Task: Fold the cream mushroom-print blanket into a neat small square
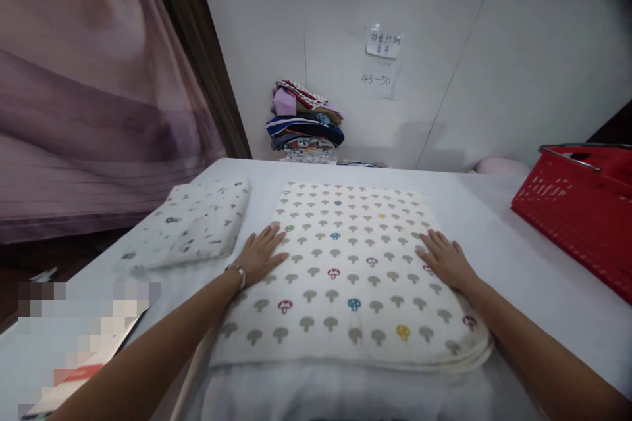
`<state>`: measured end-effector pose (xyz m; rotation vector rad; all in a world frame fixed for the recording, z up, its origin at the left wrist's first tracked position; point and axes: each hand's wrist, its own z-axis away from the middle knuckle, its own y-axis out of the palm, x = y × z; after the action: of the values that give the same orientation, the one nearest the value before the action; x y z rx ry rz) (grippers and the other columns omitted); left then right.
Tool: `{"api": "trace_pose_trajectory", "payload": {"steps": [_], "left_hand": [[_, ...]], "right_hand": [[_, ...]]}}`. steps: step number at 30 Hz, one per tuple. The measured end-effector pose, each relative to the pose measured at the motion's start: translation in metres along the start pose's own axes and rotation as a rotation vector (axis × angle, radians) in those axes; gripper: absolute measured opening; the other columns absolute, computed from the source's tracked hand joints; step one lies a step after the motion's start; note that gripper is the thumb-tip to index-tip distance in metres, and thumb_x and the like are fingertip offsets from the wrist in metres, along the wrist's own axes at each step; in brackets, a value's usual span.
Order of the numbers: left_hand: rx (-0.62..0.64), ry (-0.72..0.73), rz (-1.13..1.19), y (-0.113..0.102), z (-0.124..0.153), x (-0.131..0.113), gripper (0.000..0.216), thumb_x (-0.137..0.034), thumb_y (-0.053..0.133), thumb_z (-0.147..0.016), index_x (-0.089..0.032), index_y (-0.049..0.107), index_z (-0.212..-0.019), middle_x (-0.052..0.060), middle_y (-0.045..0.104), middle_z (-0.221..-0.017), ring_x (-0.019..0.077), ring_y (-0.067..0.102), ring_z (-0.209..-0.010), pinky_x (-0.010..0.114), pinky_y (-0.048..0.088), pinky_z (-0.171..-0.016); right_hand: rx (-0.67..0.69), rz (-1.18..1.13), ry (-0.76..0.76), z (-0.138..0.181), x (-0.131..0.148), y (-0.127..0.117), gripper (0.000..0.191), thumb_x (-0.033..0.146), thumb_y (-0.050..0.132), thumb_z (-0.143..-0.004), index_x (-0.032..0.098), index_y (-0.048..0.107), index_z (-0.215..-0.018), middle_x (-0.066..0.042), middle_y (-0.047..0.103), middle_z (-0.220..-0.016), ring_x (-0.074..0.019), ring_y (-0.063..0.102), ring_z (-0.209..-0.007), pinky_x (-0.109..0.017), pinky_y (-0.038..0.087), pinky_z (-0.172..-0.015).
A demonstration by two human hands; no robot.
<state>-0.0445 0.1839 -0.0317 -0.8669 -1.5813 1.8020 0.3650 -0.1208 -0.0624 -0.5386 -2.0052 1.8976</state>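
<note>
A white cloth printed with mushrooms (353,279) lies folded in layers on the white table in front of me, its rounded corner at the near right. On its left edge rests my left hand (260,254), palm down with fingers spread and a band around the wrist. Flat on the opposite edge lies my right hand (448,260), its fingers also apart. Neither hand grips the fabric. Left of my left hand is another folded white cloth (197,223) with small dark motifs.
A red basket (567,210) with a metal handle stands at the right. Folded fabrics (306,122) are stacked beyond the far table edge, against the wall. A pinkish curtain (93,99) hangs at left. Two paper notes (384,43) are on the wall.
</note>
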Motion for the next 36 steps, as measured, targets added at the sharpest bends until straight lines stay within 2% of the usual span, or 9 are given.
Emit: {"api": "trace_pose_trajectory", "payload": {"steps": [4,6,9,12,15,18,24,29,36], "left_hand": [[0.002,-0.026,0.036,-0.005,-0.004,-0.003,0.064,-0.057,0.028,-0.086,-0.023,0.028,-0.140,0.007,0.016,-0.151,0.0252,0.011,-0.139,0.050,0.015,-0.109],[-0.039,-0.030,0.043,-0.010,0.007,-0.005,0.063,-0.056,0.029,-0.086,-0.023,0.031,-0.139,0.007,0.018,-0.150,0.0258,0.013,-0.138,0.050,0.017,-0.108],[-0.168,0.061,0.064,-0.010,0.050,-0.009,0.059,-0.054,0.030,-0.087,-0.023,0.036,-0.137,0.007,0.025,-0.148,0.0251,0.020,-0.136,0.048,0.023,-0.108],[-0.272,0.224,0.093,-0.002,0.107,-0.014,0.054,-0.051,0.037,-0.087,-0.022,0.043,-0.132,0.008,0.037,-0.143,0.0231,0.034,-0.131,0.040,0.033,-0.105],[-0.334,0.308,0.071,0.007,0.154,-0.017,0.050,-0.048,0.047,-0.083,-0.024,0.047,-0.127,0.007,0.047,-0.136,0.0237,0.043,-0.124,0.039,0.041,-0.100],[-0.426,0.342,0.051,0.012,0.178,-0.019,0.047,-0.045,0.053,-0.080,-0.025,0.050,-0.122,0.008,0.048,-0.133,0.0262,0.045,-0.122,0.042,0.044,-0.097],[-0.466,0.322,0.067,0.010,0.182,-0.023,0.029,-0.033,0.046,-0.084,-0.027,0.056,-0.111,0.006,0.058,-0.118,0.0250,0.057,-0.105,0.043,0.049,-0.089],[-0.426,0.362,0.035,0.003,0.180,-0.038,0.029,-0.030,0.042,-0.086,-0.024,0.058,-0.109,0.007,0.062,-0.111,0.0239,0.058,-0.101,0.044,0.048,-0.088],[-0.353,0.427,-0.001,0.002,0.170,-0.054,0.025,-0.029,0.045,-0.087,-0.023,0.059,-0.107,0.006,0.063,-0.111,0.0209,0.056,-0.103,0.038,0.046,-0.089]], "right_hand": [[0.024,-0.110,0.030,-0.004,0.001,-0.018,0.058,0.053,0.025,-0.090,0.022,0.038,-0.137,-0.009,0.026,-0.147,-0.0280,0.020,-0.135,-0.053,0.023,-0.105],[-0.026,-0.199,0.045,0.009,0.001,-0.030,0.058,0.053,0.028,-0.089,0.020,0.040,-0.136,-0.011,0.027,-0.146,-0.0286,0.019,-0.135,-0.054,0.023,-0.106],[-0.165,-0.387,-0.060,0.052,0.000,-0.041,0.054,0.052,0.034,-0.089,0.021,0.044,-0.133,-0.009,0.033,-0.144,-0.0267,0.023,-0.134,-0.049,0.025,-0.107],[-0.191,-0.558,-0.188,0.109,0.000,-0.042,0.046,0.046,0.041,-0.089,0.025,0.047,-0.130,-0.005,0.044,-0.137,-0.0232,0.035,-0.129,-0.042,0.033,-0.106],[-0.203,-0.583,-0.248,0.155,-0.002,-0.039,0.041,0.037,0.045,-0.089,0.026,0.049,-0.128,-0.006,0.051,-0.130,-0.0227,0.046,-0.121,-0.041,0.042,-0.100],[-0.237,-0.514,-0.370,0.177,-0.005,-0.039,0.043,0.027,0.046,-0.087,0.025,0.046,-0.130,-0.007,0.053,-0.127,-0.0224,0.048,-0.118,-0.043,0.042,-0.099],[-0.292,-0.370,-0.532,0.180,-0.001,-0.050,0.045,0.017,0.047,-0.085,0.022,0.045,-0.130,-0.010,0.053,-0.126,-0.0225,0.046,-0.119,-0.047,0.041,-0.098],[-0.255,-0.277,-0.564,0.176,0.017,-0.054,0.034,0.018,0.046,-0.086,0.022,0.056,-0.118,-0.010,0.058,-0.111,-0.0234,0.050,-0.110,-0.047,0.043,-0.094],[-0.239,-0.207,-0.592,0.171,0.027,-0.046,0.027,0.020,0.044,-0.088,0.021,0.059,-0.111,-0.009,0.061,-0.101,-0.0212,0.055,-0.096,-0.046,0.042,-0.094]]}}
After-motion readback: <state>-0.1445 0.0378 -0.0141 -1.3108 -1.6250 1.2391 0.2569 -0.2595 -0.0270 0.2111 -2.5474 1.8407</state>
